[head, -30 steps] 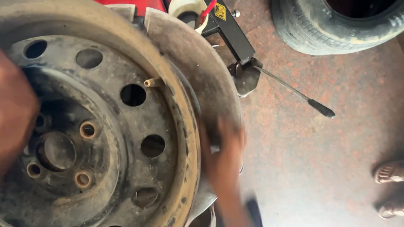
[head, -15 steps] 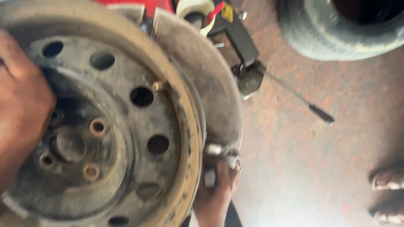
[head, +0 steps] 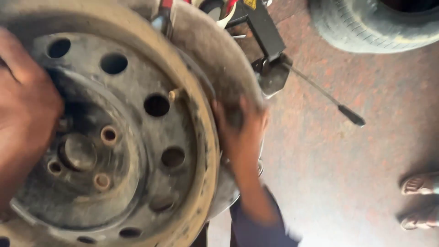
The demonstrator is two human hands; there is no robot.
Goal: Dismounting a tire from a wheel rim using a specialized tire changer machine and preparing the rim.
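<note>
Right hand [head: 240, 132] risen up blurred tyre [head: 215, 50], left hand [head: 23, 110] cropped

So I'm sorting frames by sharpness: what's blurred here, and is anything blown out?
Head view: the right hand on the dusty wheel rim is motion-smeared, the left hand softer still; the long tool on the floor reads clearer; the floor at the bottom edge glares pale.

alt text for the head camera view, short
A person's left hand rests on the centre of a dirty steel wheel rim while the right hand presses its outer edge. A tyre and someone's sandalled feet are on the reddish floor.
</note>
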